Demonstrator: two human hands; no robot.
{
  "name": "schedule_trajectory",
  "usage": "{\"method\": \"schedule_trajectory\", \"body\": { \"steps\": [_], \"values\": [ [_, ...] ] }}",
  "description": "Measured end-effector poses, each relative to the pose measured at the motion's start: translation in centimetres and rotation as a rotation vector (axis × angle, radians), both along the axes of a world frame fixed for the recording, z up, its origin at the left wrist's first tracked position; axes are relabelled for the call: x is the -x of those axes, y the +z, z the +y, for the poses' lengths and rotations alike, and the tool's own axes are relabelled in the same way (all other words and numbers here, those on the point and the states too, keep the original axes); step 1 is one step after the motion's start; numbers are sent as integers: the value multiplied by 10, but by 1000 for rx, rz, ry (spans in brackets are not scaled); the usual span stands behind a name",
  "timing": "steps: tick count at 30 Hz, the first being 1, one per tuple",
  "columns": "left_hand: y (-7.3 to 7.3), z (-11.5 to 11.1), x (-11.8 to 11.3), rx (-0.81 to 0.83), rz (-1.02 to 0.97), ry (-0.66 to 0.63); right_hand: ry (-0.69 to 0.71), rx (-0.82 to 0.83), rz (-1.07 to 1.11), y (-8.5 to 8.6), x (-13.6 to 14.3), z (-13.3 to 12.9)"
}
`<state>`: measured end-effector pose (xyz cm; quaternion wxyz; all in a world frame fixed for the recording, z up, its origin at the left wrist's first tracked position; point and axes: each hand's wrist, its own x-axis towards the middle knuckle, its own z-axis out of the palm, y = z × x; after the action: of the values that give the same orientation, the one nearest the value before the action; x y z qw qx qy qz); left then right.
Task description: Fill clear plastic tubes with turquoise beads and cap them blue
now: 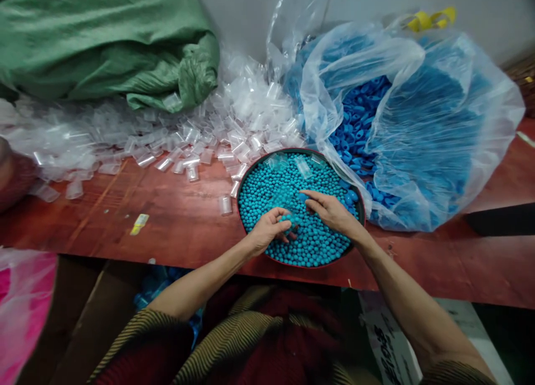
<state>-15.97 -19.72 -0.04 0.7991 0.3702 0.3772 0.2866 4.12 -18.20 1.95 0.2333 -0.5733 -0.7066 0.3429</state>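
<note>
A round tray [364,215] with a dark wall and red rim is full of small turquoise beads [309,245]. Over its left part, my left hand [271,229] is closed around a small clear plastic container [287,219] in which turquoise beads seem to show. My right hand [332,211], above the tray's right side, pinches a blue plastic cap [304,196] between thumb and fingertips, slightly apart from the container. A clear container [303,167] lies on the beads near the far rim. Blue caps [351,197] rest at the tray's right edge.
Many clear containers [251,112] are heaped behind the tray on the red table [175,218]. At right stands an open plastic bag [434,134] of blue caps. A green sack [108,45] sits at back left. A yellow-white scrap [139,224] lies near the front edge.
</note>
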Motion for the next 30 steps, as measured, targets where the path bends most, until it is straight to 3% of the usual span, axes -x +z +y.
{"method": "schedule_trajectory", "body": {
  "steps": [3,6,12,18,25,30],
  "values": [
    [-4,-1,-1,-80,57,-1,80,139,206,-2,9,-15],
    [-7,-2,-2,-135,78,1,53,166,253,-6,14,-24],
    [-8,-3,-3,-202,124,12,-46,6,99,-1,28,-37],
    [-5,-9,-3,-303,179,44,127,-150,-113,2,31,-44],
    [-7,-10,-2,-303,195,147,205,-141,-68,-1,28,-39],
    [-1,-6,3,-240,89,-42,247,-10,49,12,4,-28]
  ]
}}
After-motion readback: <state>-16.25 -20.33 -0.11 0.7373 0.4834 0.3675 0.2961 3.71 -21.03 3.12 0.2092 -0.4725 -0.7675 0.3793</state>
